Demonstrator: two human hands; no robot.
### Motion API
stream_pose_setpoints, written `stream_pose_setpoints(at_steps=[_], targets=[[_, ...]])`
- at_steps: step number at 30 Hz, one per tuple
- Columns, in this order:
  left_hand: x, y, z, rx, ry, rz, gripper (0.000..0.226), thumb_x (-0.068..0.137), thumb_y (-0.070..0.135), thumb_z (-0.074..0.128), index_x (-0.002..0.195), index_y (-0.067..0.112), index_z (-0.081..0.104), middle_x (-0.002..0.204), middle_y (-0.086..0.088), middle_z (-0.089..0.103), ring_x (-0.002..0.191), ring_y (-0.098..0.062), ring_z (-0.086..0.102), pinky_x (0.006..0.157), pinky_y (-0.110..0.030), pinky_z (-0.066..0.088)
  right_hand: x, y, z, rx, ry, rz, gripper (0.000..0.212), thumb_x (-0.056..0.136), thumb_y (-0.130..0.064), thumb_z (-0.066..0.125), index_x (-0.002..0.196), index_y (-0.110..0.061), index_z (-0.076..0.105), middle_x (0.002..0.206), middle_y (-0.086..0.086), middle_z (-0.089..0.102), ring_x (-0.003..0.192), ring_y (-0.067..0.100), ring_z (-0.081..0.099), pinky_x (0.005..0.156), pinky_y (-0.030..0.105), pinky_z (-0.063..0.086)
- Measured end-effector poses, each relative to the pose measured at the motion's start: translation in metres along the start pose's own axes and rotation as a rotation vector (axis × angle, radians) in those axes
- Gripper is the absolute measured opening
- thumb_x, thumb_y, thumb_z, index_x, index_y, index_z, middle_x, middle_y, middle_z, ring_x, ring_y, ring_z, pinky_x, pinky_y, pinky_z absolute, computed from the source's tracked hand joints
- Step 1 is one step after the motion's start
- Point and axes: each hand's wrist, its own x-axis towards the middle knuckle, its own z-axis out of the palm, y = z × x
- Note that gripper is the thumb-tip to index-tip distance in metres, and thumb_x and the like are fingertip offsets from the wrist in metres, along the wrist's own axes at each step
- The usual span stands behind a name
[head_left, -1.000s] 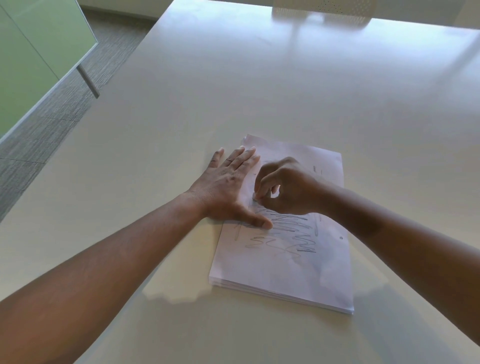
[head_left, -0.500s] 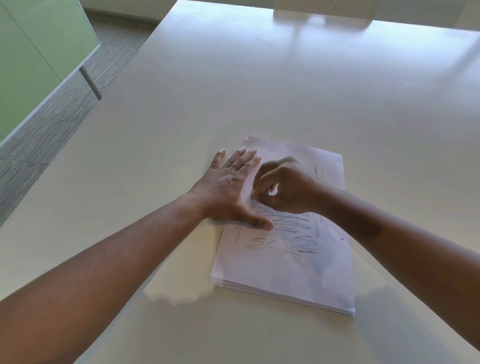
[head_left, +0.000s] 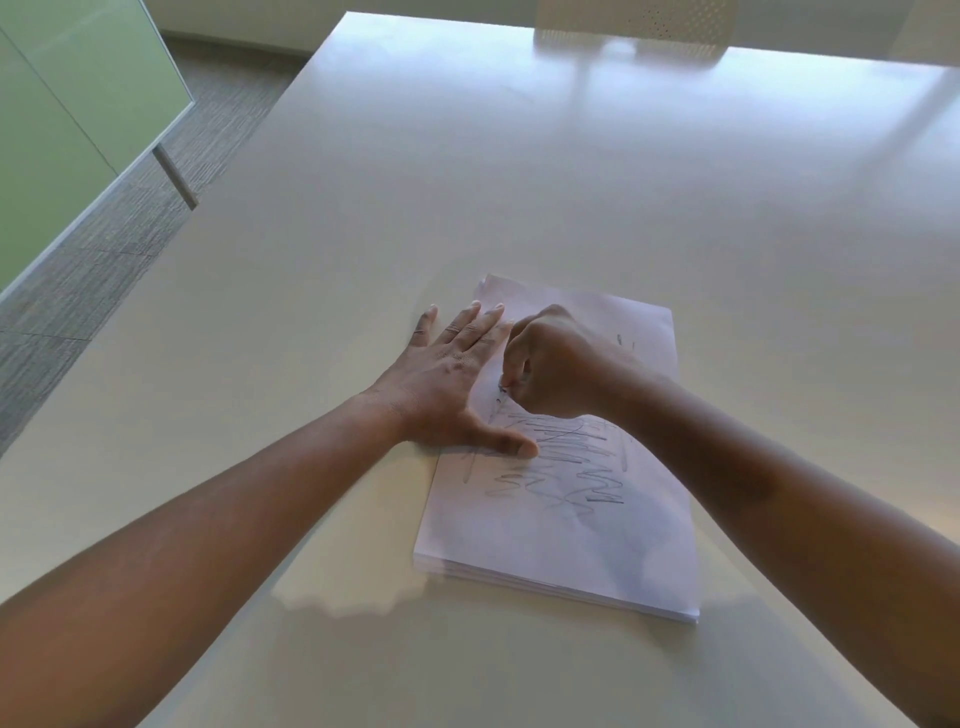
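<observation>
On the illegibly scribbled paper stack (head_left: 571, 545), left hand (head_left: 447, 374) presses flat, right hand (head_left: 563, 364) pinches a stub (head_left: 502, 387).

white paper stack (head_left: 566, 540), grey scribbles (head_left: 566, 467), cream table (head_left: 519, 182)

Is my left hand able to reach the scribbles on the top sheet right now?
Probably yes: the left hand rests flat on the paper stack, thumb right beside the scribbles, nothing between.

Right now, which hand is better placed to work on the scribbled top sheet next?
Right. The right hand is curled over the top sheet, pinching a small dark thing just above the scribbles. The left hand lies flat, pressing the left edge of the paper stack; best it steadies.
</observation>
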Motion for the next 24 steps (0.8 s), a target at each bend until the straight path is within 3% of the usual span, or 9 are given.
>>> stream_pose_setpoints(at_steps=[14,24], targets=[[-0.053,0.015,0.014,-0.003,0.021,0.002,0.151,0.049,0.111,0.027,0.164,0.022,-0.013,0.17,0.009,-0.023,0.151,-0.006,-0.031,0.125,-0.052,-0.012,-0.012,-0.002,0.003,0.014,0.058,0.041,0.01,0.078,-0.017,0.069,0.073,-0.019,0.078,0.078,-0.002,0.068,0.069,0.02,0.064,0.064,0.034,0.056],[-0.059,0.02,0.014,-0.04,0.021,-0.025,0.154,0.047,0.11,0.035,0.164,0.022,-0.012,0.17,0.012,-0.019,0.152,-0.003,-0.028,0.125,-0.05,-0.015,-0.018,-0.005,0.006,0.025,0.123,0.008,0.012,0.078,-0.012,0.069,0.074,-0.017,0.079,0.078,-0.001,0.069,0.069,0.018,0.063,0.062,0.029,0.052]])
